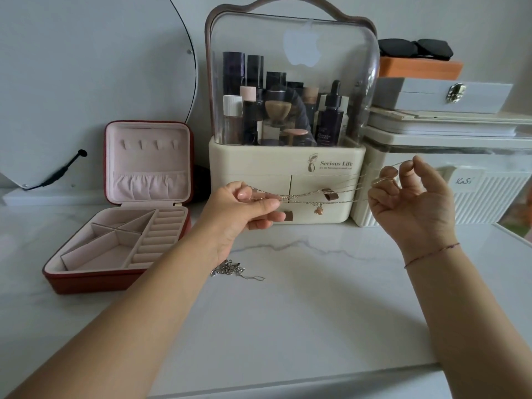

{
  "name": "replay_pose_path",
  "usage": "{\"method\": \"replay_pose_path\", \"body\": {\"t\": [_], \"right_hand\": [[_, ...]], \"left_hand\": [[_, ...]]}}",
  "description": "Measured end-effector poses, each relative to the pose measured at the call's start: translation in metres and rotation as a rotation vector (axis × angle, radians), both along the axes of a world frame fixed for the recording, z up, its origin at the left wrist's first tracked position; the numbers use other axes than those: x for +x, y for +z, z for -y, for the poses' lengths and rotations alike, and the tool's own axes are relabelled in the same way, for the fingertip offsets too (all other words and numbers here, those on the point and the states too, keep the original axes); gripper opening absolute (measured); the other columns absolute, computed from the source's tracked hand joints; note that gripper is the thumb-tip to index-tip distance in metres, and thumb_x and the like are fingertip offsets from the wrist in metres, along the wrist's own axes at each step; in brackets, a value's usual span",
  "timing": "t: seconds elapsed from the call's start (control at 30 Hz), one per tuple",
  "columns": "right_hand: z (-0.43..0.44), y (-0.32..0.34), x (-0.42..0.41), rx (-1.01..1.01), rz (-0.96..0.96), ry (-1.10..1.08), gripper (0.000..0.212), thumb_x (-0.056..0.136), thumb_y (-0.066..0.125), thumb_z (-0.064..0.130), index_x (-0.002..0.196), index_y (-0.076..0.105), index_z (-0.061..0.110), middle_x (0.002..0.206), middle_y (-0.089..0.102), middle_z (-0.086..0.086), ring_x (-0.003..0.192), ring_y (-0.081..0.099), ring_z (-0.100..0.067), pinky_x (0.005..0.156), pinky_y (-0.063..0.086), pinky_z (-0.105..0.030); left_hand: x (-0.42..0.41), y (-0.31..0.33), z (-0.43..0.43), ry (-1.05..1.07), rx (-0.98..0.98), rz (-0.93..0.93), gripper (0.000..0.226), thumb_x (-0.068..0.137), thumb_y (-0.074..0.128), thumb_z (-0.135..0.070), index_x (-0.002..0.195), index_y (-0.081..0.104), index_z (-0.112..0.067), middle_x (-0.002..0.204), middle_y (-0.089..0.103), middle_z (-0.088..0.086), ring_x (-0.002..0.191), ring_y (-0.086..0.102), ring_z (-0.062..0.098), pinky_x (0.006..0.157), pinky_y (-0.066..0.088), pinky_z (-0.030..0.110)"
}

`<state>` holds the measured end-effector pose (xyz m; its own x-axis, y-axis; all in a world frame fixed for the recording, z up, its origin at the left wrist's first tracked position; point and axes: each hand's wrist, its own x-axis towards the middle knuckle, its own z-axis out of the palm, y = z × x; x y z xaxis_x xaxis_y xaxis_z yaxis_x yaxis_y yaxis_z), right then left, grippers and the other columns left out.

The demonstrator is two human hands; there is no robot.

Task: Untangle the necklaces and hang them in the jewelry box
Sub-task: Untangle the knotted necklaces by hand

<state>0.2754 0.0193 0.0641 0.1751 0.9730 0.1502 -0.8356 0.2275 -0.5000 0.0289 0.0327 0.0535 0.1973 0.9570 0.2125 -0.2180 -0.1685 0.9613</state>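
From where I stand, the thin gold chain necklaces [305, 193] are stretched in the air between the person's two hands, above the white marble-patterned table [288, 312] and in front of the cream cosmetics organiser with a clear domed lid [288, 168]. Several strands run side by side and cross near the middle, where a small peach-coloured pendant [319, 210] hangs down. I cannot tell how many separate necklaces are in the bundle.

The left hand [244, 204] pinches one end of the strands between thumb and curled fingers. The right hand [408, 197] is raised a little higher, palm turned inward, with the fine chain caught between thumb and fingertip and looped over the bent fingers.

Below the left wrist, a small heap of silver chain [230, 269] lies loose on the table, bunched at one end with a thin loop trailing out.

The red square jewelry box with pink lining [86, 279] stands open at the left, well apart from the hands. The row of small hooks [149, 144] in its upright lid is bare, and I see nothing in its compartments.

By my reckoning the job is in its early part: the gold strands look only partly separated, the silver heap seems to need sorting too, and no necklace has been hung.
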Motion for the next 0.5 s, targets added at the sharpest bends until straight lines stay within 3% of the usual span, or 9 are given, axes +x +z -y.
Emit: {"method": "replay_pose_path", "body": {"t": [0.1, 0.2, 0.3, 0.4, 0.5], "right_hand": [[-0.001, 0.001, -0.003, -0.025, 0.105, 0.033, 0.018, 0.081, 0.061, 0.025, 0.064, 0.057, 0.018, 0.07, 0.047, 0.003, 0.054, 0.027, -0.008, 0.048, 0.022, -0.017], [-0.001, 0.001, -0.013, -0.069, 0.444, 0.097, 0.02, 0.084, 0.057, 0.024, 0.065, 0.055, 0.018, 0.069, 0.046, 0.003, 0.05, 0.034, -0.006, 0.045, 0.02, -0.016], [0.002, -0.002, -0.026, -0.06, 0.883, 0.084, 0.018, 0.09, 0.055, 0.021, 0.073, 0.058, 0.015, 0.072, 0.054, 0.001, 0.053, 0.044, -0.008, 0.044, 0.032, -0.015], [0.009, -0.003, -0.037, 0.01, 1.088, 0.147, 0.014, 0.082, 0.063, 0.023, 0.081, 0.062, 0.009, 0.078, 0.06, -0.003, 0.058, 0.052, -0.012, 0.052, 0.042, -0.02], [0.012, -0.004, -0.046, 0.049, 1.36, 0.079, 0.014, 0.087, 0.064, 0.016, 0.085, 0.063, 0.002, 0.075, 0.066, 0.002, 0.063, 0.06, -0.014, 0.062, 0.049, -0.025]], "left_hand": [[0.0, -0.001, -0.001, 0.015, 0.047, -0.025, 0.049, 0.081, 0.061, 0.015, 0.067, 0.028, -0.019, 0.08, 0.071, 0.008, 0.067, 0.071, 0.024, 0.056, 0.052, 0.021], [0.002, -0.003, -0.003, 0.043, 0.108, -0.069, 0.045, 0.084, 0.057, 0.014, 0.068, 0.03, -0.018, 0.079, 0.072, 0.005, 0.069, 0.067, 0.012, 0.065, 0.049, 0.018], [0.003, -0.004, -0.006, 0.052, 0.144, -0.069, 0.042, 0.086, 0.053, 0.013, 0.068, 0.03, -0.017, 0.08, 0.073, 0.005, 0.077, 0.067, 0.014, 0.073, 0.048, 0.023], [0.002, -0.004, -0.006, 0.04, 0.151, -0.052, 0.041, 0.087, 0.051, 0.014, 0.068, 0.03, -0.016, 0.084, 0.073, 0.006, 0.081, 0.07, 0.02, 0.074, 0.053, 0.026], [0.002, -0.003, -0.004, 0.021, 0.148, -0.038, 0.039, 0.088, 0.053, 0.011, 0.068, 0.032, -0.015, 0.091, 0.073, 0.009, 0.078, 0.071, 0.023, 0.071, 0.055, 0.025]]}}
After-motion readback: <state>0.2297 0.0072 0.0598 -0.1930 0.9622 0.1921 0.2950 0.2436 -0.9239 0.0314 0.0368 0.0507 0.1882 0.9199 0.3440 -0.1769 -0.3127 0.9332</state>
